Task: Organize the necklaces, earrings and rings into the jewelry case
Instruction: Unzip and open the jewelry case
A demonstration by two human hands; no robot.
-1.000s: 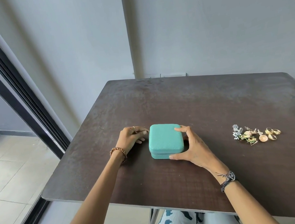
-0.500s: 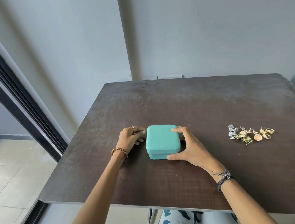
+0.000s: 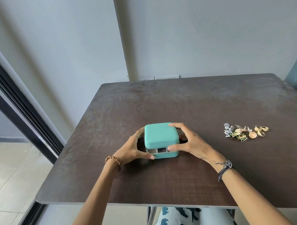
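Left hand (image 3: 130, 151) pinches the base, right hand (image 3: 188, 141) curls round the lid of the square teal fabric jewelry case (image 3: 160, 140), cracked open at frame centre on the dark brown bench (image 3: 200, 105). Best hold the base down and lift evenly. Gold and silver jewelry pile (image 3: 246, 132) waits right.

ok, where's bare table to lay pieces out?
Bare: the strip between the case and the jewelry pile, and the whole far half of the table. Crowded: around the case, with the left hand and right hand gripping it.
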